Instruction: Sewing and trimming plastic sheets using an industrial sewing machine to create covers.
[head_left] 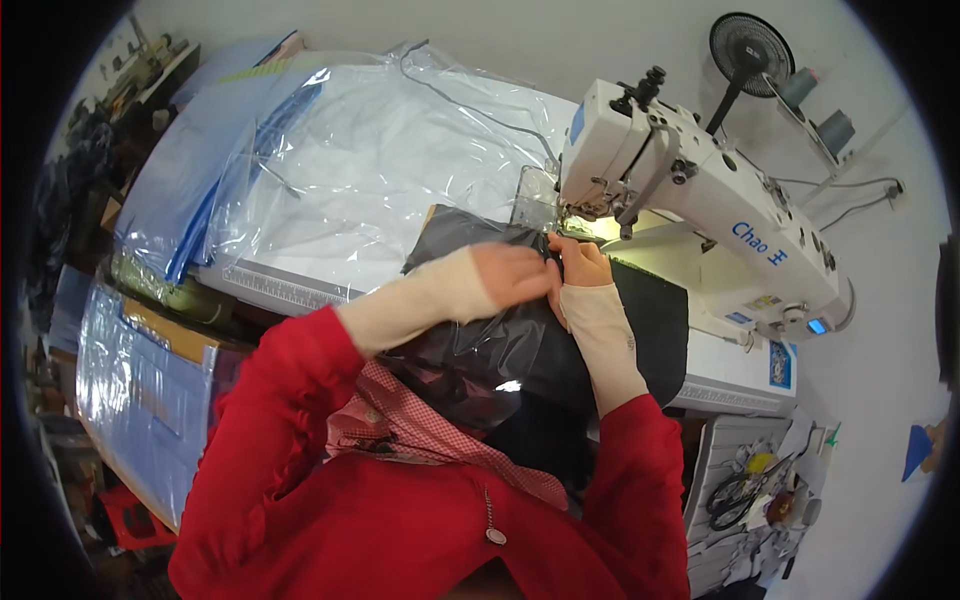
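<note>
Black fabric [650, 325] lies across the sewing machine bed and hangs over the front edge toward my lap. Clear plastic film [490, 345] covers part of its left side. My left hand [513, 276] and my right hand [584, 264] meet at the fabric's upper edge, just in front of the needle area. Both have curled fingers, closed on the black fabric there; the left hand is slightly blurred and its fingertips are partly hidden. The white sewing machine [690, 180] stands to the right, its lamp [595, 228] lighting the stitching spot.
Clear plastic sheeting [400, 150] spreads over the table's left side, with blue film [190, 190] at its far left. A ruler strip [275, 282] runs along the front edge. Behind the machine is a black fan [750, 55]. A grey tray [735, 500] at lower right holds scissors [735, 500].
</note>
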